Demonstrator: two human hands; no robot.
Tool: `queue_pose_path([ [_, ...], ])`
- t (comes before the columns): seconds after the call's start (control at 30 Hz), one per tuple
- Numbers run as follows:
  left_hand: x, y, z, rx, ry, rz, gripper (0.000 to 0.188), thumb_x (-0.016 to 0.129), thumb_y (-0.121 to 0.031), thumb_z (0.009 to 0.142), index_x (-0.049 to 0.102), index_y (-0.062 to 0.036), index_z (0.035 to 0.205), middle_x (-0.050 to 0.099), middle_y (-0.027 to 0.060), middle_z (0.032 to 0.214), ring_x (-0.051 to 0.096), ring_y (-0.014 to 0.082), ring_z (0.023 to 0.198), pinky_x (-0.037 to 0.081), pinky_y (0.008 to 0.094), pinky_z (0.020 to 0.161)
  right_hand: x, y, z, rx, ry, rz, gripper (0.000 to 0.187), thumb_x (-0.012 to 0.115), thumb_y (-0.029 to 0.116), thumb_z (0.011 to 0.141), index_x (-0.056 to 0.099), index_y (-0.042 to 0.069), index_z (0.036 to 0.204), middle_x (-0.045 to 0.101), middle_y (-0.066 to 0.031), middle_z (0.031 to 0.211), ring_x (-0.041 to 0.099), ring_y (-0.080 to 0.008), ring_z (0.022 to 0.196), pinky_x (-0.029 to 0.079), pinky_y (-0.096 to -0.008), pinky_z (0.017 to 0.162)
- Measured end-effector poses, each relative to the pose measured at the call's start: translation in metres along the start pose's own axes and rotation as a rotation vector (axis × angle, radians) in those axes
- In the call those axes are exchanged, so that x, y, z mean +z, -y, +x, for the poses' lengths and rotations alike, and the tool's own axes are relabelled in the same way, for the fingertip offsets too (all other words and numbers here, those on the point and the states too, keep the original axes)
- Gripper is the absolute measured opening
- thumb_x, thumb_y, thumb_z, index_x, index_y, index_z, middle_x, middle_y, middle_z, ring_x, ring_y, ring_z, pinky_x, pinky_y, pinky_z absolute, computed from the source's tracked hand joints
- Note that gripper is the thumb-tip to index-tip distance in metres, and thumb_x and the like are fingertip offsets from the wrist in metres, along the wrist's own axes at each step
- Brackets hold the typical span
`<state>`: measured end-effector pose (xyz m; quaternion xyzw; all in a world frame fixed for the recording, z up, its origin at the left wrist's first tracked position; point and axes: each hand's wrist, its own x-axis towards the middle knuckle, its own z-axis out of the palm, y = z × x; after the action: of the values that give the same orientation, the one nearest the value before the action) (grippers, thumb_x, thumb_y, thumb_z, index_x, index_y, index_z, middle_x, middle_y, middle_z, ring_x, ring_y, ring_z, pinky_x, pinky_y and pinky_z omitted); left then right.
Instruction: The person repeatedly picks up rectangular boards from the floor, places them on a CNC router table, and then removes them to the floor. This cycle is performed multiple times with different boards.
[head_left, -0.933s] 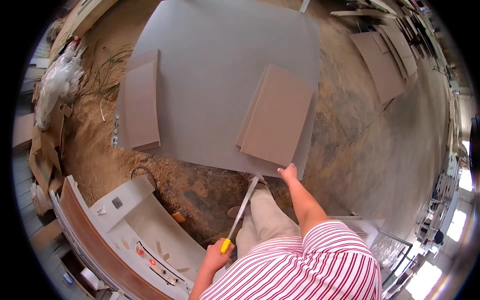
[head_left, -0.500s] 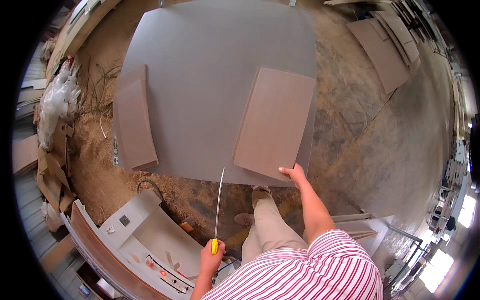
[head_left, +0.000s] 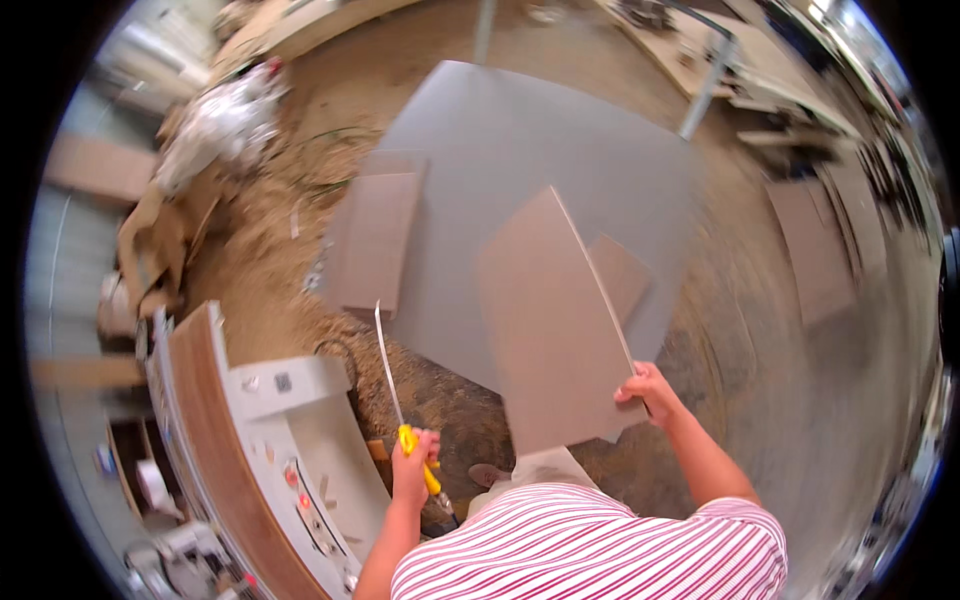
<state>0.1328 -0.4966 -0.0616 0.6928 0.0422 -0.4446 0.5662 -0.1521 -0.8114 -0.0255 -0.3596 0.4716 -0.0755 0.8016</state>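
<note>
I read this as the lifting step: my right hand (head_left: 648, 388) is clamped on the lower edge of a flat brown panel (head_left: 555, 320), tilted up off the grey desk (head_left: 520, 140) at 12 o'clock. My left hand (head_left: 412, 462) grips a yellow-handled tape measure (head_left: 398, 400), blade thin and stiff. Next calls for steadying the smooth board.

Brown rectangular panel (head_left: 550, 330) tilted up off the grey sheet; thin yellow-handled blade (head_left: 392, 380) upright beside it

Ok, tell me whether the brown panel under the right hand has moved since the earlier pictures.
Yes. The brown panel lay flat on the grey table; now the right hand holds it tilted up, its near end past the table's near edge.
</note>
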Motion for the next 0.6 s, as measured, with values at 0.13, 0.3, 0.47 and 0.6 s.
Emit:
queue_pose_path([
  [0.13,-0.016,-0.031,0.002,0.104,-0.079,-0.205,0.028,0.067,-0.034,0.095,0.056,-0.0102,0.105,0.063,0.0014,0.096,0.063,0.0121,0.085,0.051,0.0283,0.067,0.061,-0.012,0.01,0.033,0.348,0.059,0.03,0.064,0.003,0.068,0.065,0.001,0.098,0.065,-0.0022,0.082,0.061,-0.0113,0.071,0.05,-0.0267,0.067],
  [0.3,-0.072,-0.106,-0.075,0.399,-0.116,-0.368,0.03,0.072,-0.013,0.088,0.057,-0.0053,0.113,0.066,0.0052,0.101,0.067,0.0165,0.087,0.057,0.0317,0.076,0.16,-0.028,0.025,0.099,0.707,-0.001,0.038,0.065,0.003,0.071,0.066,-0.001,0.109,0.068,-0.0051,0.097,0.065,-0.0149,0.089,0.052,-0.0298,0.081],
  [0.47,-0.097,-0.134,-0.174,0.887,-0.563,0.543,0.036,0.074,-0.008,0.08,0.058,-0.0021,0.111,0.067,0.0109,0.101,0.066,0.0238,0.083,0.054,0.0373,0.074,0.28,-0.062,0.04,-0.116,0.865,-0.534,0.09,0.074,0.044,0.087,0.027,0.008,0.154,0.043,-0.0143,0.15,0.037,-0.0275,0.14,0.038,-0.043,0.109],
  [0.6,-0.12,-0.097,-0.213,1.22,-0.68,1.257,0.036,0.071,-0.008,0.078,0.062,-0.0011,0.112,0.065,0.0123,0.096,0.063,0.0263,0.084,0.05,0.038,0.074,0.388,-0.046,-0.01,0.25,1.283,0.203,0.077,0.071,0.042,0.09,0.036,0.004,0.147,0.047,-0.016,0.145,0.045,-0.0292,0.135,0.037,-0.0497,0.112],
])
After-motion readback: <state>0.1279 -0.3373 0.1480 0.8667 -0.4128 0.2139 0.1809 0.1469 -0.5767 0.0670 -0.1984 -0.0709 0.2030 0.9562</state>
